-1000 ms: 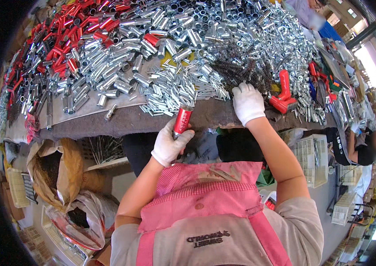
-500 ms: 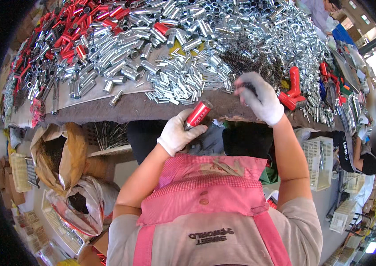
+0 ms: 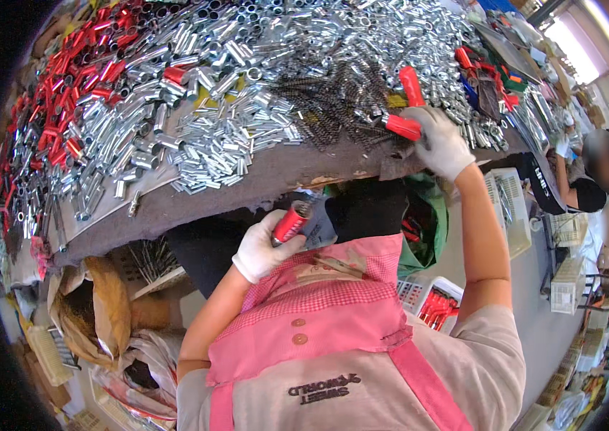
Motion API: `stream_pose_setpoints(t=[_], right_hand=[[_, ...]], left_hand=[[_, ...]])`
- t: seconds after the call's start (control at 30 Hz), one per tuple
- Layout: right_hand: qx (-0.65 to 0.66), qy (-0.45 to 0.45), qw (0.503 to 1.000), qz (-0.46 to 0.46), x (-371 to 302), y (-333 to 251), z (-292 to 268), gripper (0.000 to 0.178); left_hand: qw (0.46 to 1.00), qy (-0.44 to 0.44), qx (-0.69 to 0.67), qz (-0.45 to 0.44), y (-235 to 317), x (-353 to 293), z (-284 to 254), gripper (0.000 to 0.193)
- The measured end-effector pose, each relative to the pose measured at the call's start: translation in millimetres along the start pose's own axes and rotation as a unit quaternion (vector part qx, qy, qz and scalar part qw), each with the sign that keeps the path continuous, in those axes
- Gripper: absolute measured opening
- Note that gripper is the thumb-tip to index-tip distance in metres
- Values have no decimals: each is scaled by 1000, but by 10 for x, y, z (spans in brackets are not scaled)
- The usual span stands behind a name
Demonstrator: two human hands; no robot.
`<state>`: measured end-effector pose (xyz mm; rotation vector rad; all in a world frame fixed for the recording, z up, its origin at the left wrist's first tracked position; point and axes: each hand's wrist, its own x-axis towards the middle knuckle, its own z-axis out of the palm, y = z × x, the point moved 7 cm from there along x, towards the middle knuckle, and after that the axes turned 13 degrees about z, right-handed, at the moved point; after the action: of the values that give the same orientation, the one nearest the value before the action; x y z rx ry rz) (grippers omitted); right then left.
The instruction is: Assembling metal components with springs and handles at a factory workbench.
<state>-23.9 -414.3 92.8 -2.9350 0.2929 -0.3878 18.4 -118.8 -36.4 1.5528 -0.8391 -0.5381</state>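
Note:
My left hand, in a white glove, is closed round a short red metal tube in front of the table edge. The tube tilts up to the right, and something dark, perhaps a coil, shows in its upper end. Over the right part of the table, my gloved right hand has its fingers closed on a red cylindrical piece with a metal tip pointing left. Another red piece rises just behind it; whether the two are joined I cannot tell. Dark coil springs lie heaped left of this hand.
Heaps of short silver pins, silver tubes and red tubes cover the table. Below stand open sacks, a green bag and a crate of red parts. Another person's arm shows at far right.
My right hand has moved from beside the springs to the red piece and closed on it. The left hand still holds the red tube, now lower, and the view has turned to the right.

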Motion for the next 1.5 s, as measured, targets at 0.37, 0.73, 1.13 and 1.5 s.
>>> stream_pose_setpoints(t=[0.37, 0.73, 1.13, 1.5], right_hand=[[405, -259, 856, 190, -349, -8, 256, 34], [172, -407, 862, -249, -822, -1424, 785, 33], [41, -177, 816, -549, -941, -1846, 655, 24], [710, -607, 104, 343, -1426, -1767, 1486, 62]], left_hand=[[984, -24, 174, 4, 297, -19, -64, 32], [959, -282, 24, -29, 35, -568, 336, 45], [923, -359, -104, -92, -278, -796, 515, 39], [649, -48, 666, 363, 873, -286, -343, 21]])
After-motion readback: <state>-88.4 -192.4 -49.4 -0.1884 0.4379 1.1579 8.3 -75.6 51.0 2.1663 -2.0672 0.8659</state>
